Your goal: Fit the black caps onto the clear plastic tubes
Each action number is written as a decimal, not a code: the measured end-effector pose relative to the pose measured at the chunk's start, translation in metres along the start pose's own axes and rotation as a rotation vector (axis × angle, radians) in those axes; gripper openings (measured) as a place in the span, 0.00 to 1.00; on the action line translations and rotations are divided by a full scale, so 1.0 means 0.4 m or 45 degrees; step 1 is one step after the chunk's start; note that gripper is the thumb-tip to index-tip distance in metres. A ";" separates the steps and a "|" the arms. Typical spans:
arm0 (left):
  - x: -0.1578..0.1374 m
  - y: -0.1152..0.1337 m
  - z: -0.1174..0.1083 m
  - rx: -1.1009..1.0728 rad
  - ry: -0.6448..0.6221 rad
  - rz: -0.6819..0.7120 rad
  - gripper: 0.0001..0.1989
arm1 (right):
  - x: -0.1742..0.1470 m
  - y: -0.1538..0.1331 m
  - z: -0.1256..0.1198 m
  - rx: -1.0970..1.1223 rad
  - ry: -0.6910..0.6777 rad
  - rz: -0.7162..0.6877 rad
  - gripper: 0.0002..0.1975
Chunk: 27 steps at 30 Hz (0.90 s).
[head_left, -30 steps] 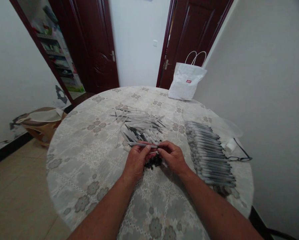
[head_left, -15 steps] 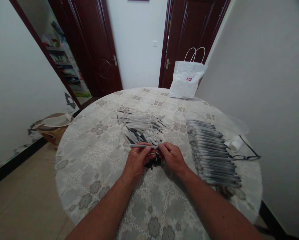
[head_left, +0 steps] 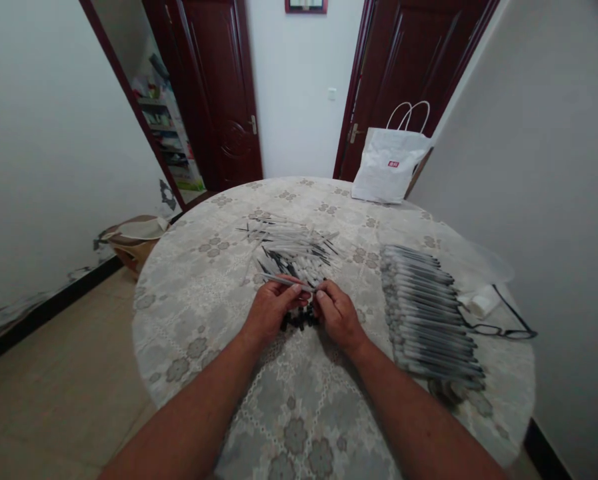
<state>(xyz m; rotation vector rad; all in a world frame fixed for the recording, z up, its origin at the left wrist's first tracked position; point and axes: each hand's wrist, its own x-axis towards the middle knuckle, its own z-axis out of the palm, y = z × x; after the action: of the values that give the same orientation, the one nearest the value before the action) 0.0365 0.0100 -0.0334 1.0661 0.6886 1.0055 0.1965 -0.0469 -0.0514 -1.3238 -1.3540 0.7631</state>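
Note:
My left hand [head_left: 273,308] is closed around a slim grey pen [head_left: 279,279], which points up to the left. The fingertips of my right hand [head_left: 339,313] pinch the pen's right end. Whatever small part sits between those fingertips is hidden. Beneath the hands lies a cluster of small black pieces [head_left: 299,319], partly covered by the fingers. Just beyond them spreads a loose pile of thin white and black pen parts [head_left: 299,250]. A long row of grey pens [head_left: 429,313] lies stacked side by side to the right.
A flowered tablecloth [head_left: 189,287] covers the round table. Eyeglasses [head_left: 509,332] and a small white container [head_left: 485,303] lie right of the pen row. At the back stands a white paper bag [head_left: 391,163]. A brown bag [head_left: 136,243] sits beyond the left edge.
The camera view has shifted, so the room appears further right. The pen in my hands has tilted, its left end now higher. Both hands keep their hold.

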 end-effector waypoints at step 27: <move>-0.025 -0.004 0.014 -0.018 0.179 -0.052 0.14 | 0.009 0.017 0.014 -0.112 0.143 -0.349 0.06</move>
<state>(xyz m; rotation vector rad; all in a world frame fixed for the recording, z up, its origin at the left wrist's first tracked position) 0.0376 -0.0015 -0.0329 0.9722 0.8135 1.0558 0.1936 -0.0408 -0.0582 -1.1973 -1.4542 0.4415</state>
